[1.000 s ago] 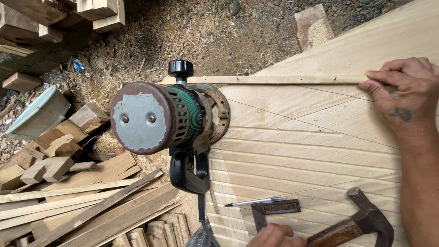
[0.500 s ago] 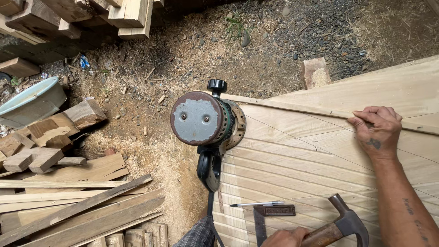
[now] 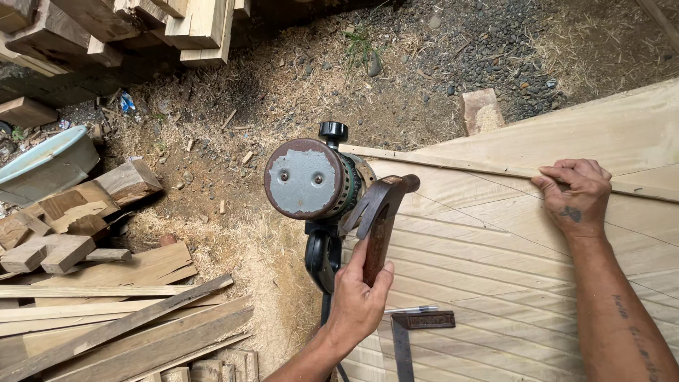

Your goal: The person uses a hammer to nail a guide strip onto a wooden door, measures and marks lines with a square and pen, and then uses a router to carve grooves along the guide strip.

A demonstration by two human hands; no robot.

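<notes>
Left hand: my left hand [image 3: 359,301] grips the wooden handle of a rusty brown claw hammer [image 3: 378,212], fingers wrapped tight around it. A second ago it sat low at the near edge with the hammer lying flat; now I have it raised, head up near the middle of the scene.

Hammer position: the curved steel head sits just right of the round rusty grey-faced power router [image 3: 311,180], overlapping its green body from my view; I cannot tell if they touch.

Right hand: my right hand [image 3: 573,191] lies palm down, fingers pressed flat on a thin pale wooden strip [image 3: 453,164] that runs along the far edge of the grooved pale wood panel [image 3: 495,262]. It has stayed on that strip throughout.

What the change means: one hand pins the strip, the other has brought the hammer up toward it, so I judge the work on the strip is at the striking stage.

Near things: a steel try square [image 3: 410,332] and a slim pencil [image 3: 410,310] rest on the panel near my left wrist.

Left side: loose timber offcuts [image 3: 78,226] and long battens [image 3: 120,318] lie on sawdust-strewn ground.
</notes>
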